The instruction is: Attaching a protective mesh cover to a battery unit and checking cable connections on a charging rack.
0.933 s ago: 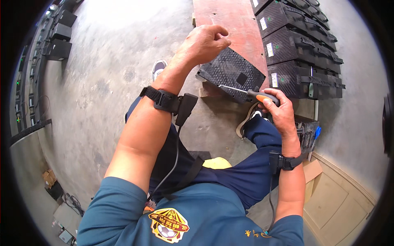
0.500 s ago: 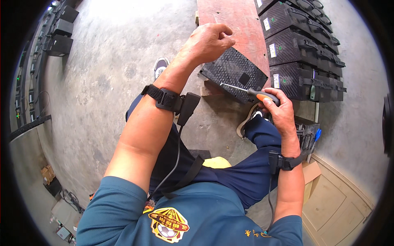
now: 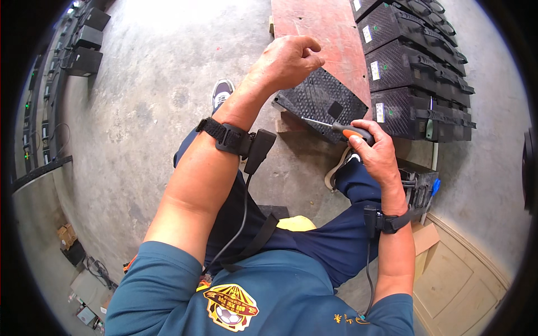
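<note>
Left hand: clearance was afforded at nine o'clock over floor. Right hand: passage was blocked at one o'clock by black cases.

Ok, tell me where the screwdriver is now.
Head view, right of centre: the screwdriver is in the right grip, its shaft pointing left, seen against the black textured box.

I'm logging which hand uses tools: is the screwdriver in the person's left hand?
No, the right hand grips the screwdriver by its dark-and-orange handle.
</note>
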### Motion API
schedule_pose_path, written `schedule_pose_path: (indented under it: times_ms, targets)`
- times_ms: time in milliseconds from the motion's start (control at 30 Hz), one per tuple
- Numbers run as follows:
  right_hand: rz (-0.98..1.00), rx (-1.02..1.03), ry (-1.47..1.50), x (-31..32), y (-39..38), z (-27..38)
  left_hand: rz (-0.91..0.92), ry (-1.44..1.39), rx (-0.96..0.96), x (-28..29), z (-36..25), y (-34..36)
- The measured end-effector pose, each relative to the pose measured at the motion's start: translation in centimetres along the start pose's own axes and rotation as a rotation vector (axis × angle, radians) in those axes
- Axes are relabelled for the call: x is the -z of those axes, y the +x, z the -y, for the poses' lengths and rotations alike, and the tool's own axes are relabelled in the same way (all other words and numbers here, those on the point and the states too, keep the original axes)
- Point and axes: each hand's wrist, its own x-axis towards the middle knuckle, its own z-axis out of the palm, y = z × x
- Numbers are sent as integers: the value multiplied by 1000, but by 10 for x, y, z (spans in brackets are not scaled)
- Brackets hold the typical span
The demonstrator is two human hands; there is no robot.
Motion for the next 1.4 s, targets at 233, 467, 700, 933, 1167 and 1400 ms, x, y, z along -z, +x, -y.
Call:
schedule_pose_path:
  times_ms: [233,467,700,933,1167,1400]
  targets:
    - [63,298,-397,-10,24,22,13,-4,22,-1,2,-1]
    - [274,390,-288,-20,41,40,61,6,104,-8,2,-5]
    - [127,410,-195,-3,48,36,79,-20,190,-3,-11,-11]
    - [-118,468,-172,22,51,24,292,1,246,-14,-24,-24]
    - [-225,552,-233,32,56,12,206,413,4,-45,-38,-76]
    - [-220,532,-245,39,51,10,140,593,123,-70,-48,-85]
